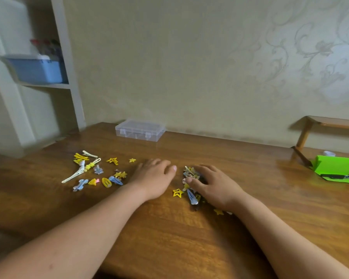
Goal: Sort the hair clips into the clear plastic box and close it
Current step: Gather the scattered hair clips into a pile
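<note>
Progress: basically zero, going by how things lie.

Nearest: left hand point(152, 178) lies flat, palm down on the tabletop point(169, 228). Its fingers point(155, 162) are relaxed and hold nothing. Right hand point(216, 188), at its 3 o'clock, rests on a pile of hair clips point(190, 175). Those fingers are loosely spread over the pile with the thumb touching it. No clip is visibly pinched, and whatever is under the palm is hidden. A yellow star clip point(177, 192) and a silver-blue snap clip point(191, 196) poke out at that hand's 8 o'clock.

A scattered batch point(95, 172) of more clips lies loose at the left hand's 9 o'clock, well apart from the pile: yellow, blue and silver, in mixed shapes.

The clear plastic box point(140, 130) is at 12 o'clock, far across the tabletop near the wall. The lid is down and both front latches look snapped. Through the plastic it looks empty, though I can't be sure.

Left, my read: unlatch the box, bring the box or the clips together, sort every clip in, close.

Around: green paper point(336, 168) at 3 o'clock with a dark pen point(338, 176) on it, well apart from the clips. A wooden stand point(310, 127) sits at 2 o'clock. A blue bin point(36, 69) sits on a shelf at 10 o'clock, far off.

Nothing sits between hands and box. Likely snags are the shut latches, the reach, and thin flat clips that will be fiddly to lift off the wood.
</note>
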{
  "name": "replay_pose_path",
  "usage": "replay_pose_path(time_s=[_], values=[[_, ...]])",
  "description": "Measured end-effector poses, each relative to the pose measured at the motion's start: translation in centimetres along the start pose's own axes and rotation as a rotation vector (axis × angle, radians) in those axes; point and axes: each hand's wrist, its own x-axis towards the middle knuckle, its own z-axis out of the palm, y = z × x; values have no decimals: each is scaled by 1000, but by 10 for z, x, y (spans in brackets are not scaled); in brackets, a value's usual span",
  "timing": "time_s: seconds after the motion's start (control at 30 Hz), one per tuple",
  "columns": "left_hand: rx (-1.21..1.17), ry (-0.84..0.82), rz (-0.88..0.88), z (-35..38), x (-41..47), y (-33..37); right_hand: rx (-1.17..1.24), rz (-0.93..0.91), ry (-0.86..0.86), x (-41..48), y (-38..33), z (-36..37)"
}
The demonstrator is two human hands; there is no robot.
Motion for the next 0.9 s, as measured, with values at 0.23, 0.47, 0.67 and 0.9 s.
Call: replay_pose_path(time_s=[0.23,0.47,0.67,0.9], values=[[-395,110,45,-33,-30,-24,140,36,37,17,-24,10],[-59,253,-186,-87,-18,-151,90,45,-8,29,-47,18],[-214,28,-227,-89,2,-196,322,122,123,0,-51,2],[-246,-101,87,-56,0,-106,8,192,90,-19,-51,19]])
